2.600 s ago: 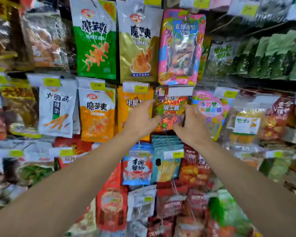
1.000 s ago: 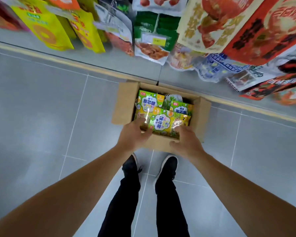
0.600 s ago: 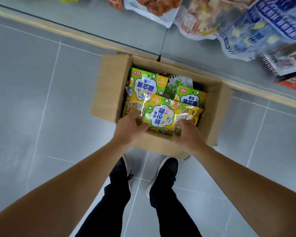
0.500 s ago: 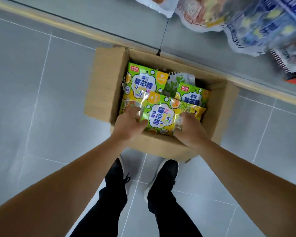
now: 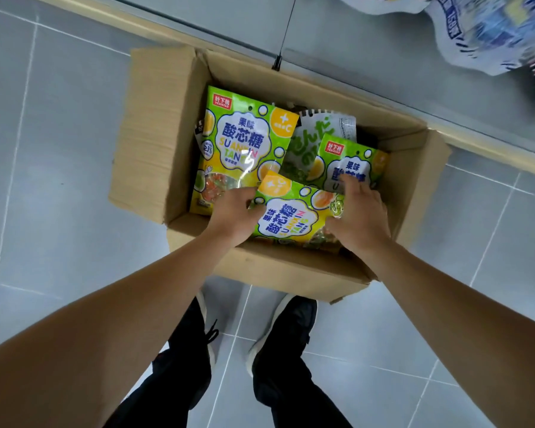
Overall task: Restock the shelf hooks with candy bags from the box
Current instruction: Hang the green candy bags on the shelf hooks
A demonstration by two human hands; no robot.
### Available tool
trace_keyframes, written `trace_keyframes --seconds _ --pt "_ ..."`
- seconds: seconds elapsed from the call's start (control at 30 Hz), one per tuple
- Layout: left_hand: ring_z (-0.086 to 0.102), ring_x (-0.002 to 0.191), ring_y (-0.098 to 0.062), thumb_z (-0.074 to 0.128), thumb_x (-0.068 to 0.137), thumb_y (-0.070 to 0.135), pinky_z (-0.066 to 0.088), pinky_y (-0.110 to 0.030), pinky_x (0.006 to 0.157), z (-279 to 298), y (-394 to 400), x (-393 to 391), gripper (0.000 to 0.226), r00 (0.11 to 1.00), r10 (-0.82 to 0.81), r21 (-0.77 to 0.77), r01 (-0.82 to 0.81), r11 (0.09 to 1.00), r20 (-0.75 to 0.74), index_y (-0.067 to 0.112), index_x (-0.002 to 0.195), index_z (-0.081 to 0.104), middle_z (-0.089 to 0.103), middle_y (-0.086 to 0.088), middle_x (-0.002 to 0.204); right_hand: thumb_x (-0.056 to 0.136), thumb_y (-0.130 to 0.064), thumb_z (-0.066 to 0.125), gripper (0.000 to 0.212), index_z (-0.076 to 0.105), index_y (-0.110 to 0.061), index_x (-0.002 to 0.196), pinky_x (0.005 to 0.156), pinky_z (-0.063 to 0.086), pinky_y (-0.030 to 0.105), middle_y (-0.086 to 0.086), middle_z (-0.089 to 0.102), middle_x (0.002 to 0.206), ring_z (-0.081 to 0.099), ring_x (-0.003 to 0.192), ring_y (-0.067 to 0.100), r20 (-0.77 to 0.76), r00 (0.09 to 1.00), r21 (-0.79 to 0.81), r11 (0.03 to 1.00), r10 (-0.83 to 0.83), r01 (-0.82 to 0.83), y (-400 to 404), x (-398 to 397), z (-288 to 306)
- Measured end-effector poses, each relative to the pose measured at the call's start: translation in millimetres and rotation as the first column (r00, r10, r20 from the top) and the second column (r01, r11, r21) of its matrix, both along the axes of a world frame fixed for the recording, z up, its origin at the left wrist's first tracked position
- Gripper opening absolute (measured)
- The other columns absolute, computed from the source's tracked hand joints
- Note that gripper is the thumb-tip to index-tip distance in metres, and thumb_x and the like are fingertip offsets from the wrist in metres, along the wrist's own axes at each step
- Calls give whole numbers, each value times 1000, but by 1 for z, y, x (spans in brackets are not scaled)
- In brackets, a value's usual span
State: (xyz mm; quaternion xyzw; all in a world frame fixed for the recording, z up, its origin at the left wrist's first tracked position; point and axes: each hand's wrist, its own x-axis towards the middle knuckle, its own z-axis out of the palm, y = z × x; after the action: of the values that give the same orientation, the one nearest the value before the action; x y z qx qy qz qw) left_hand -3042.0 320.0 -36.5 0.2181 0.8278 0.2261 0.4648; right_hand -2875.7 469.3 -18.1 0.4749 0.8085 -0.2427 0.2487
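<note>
Both hands, left (image 5: 233, 216) and right (image 5: 357, 219), grip one candy bag (image 5: 288, 222) in the box (image 5: 155, 143).

**Grey tile, black shoes and a pale shelf base**

The floor (image 5: 59, 168) is laid with large grey tiles split by thin white grout lines. Two black shoes with white soles stand side by side on it, the left shoe (image 5: 209, 332) and the right shoe (image 5: 286, 329), below black trouser legs (image 5: 173, 393). Along the floor's far edge runs a yellowish strip (image 5: 491, 151) under a pale grey shelf base (image 5: 383, 54). A thin dark seam (image 5: 286, 29) crosses that base, ending in a small black clip.
</note>
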Motion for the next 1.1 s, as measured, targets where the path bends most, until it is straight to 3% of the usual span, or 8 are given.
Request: trace_keyframes --seconds 0.13,0.27,0.4,0.5,0.67,0.8,1.0,1.1 --pt "35 65 -20 62 88 8 19 -28 59 21 -1 6 44 996 1 176 14 984 -85 26 61 32 34 9 60 68 -33 84 74 57 -21 137 95 49 38 10 57 130 56 118 33 -18 998 -172 983 58 -60 6 17 9" --pt "59 90 -17 67 88 18 39 -21 73 53 9 1 10 990 118 258 -95 961 -74 14 96 69 62 5 90 83 -36 72 47 68 -22 127 80 46 30 9 70 117 61 112 30 -70 993 -183 980 -92 78 1 23 25" --pt "52 117 -15 76 72 25 44 -26 96 81 13 -14 58 926 351 251 -310 917 -141 14 125 56 54 -3 127 81 -35 74 42 71 -15 119 85 51 35 7 73 111 65 108 29 -181 898 -283 896 -400 342 -7 18 55" --pt "58 111 -20 69 55 39 52 -42 92 105 7 -26 77 909 408 132 -396 909 -83 18 127 53 60 -1 119 84 -24 76 32 72 -15 115 80 50 32 5 74 107 66 103 24 -193 794 -413 782 -577 467 -9 13 88" --pt "64 108 -21 83 58 37 50 -34 89 163 -4 -25 76 862 390 -22 -405 914 324 18 128 58 66 3 112 88 -10 71 16 72 -19 101 93 55 47 -3 78 94 72 95 20 -143 576 -693 497 -804 522 -15 -5 151" --pt "69 95 -23 77 60 44 51 -41 90 221 -11 -33 42 863 273 63 -329 942 425 18 94 75 75 -4 99 95 1 58 24 69 -18 107 83 59 39 -2 77 95 72 89 19 -84 489 -839 326 -868 436 -23 -24 223" --pt "69 79 -31 75 61 43 55 -48 79 336 -20 -36 46 868 292 132 -370 920 402 12 94 74 73 -11 89 92 -5 64 28 67 -9 120 96 52 56 17 70 119 66 112 38 -133 341 -839 289 -931 461 -44 -36 334" --pt "70 81 -34 74 67 41 55 -48 81 397 -29 -32 37 866 270 169 -367 915 420 15 93 75 75 -10 88 81 -9 75 26 73 -13 106 95 51 62 17 74 108 68 106 40 -238 287 -788 357 -928 501 -60 -35 396"
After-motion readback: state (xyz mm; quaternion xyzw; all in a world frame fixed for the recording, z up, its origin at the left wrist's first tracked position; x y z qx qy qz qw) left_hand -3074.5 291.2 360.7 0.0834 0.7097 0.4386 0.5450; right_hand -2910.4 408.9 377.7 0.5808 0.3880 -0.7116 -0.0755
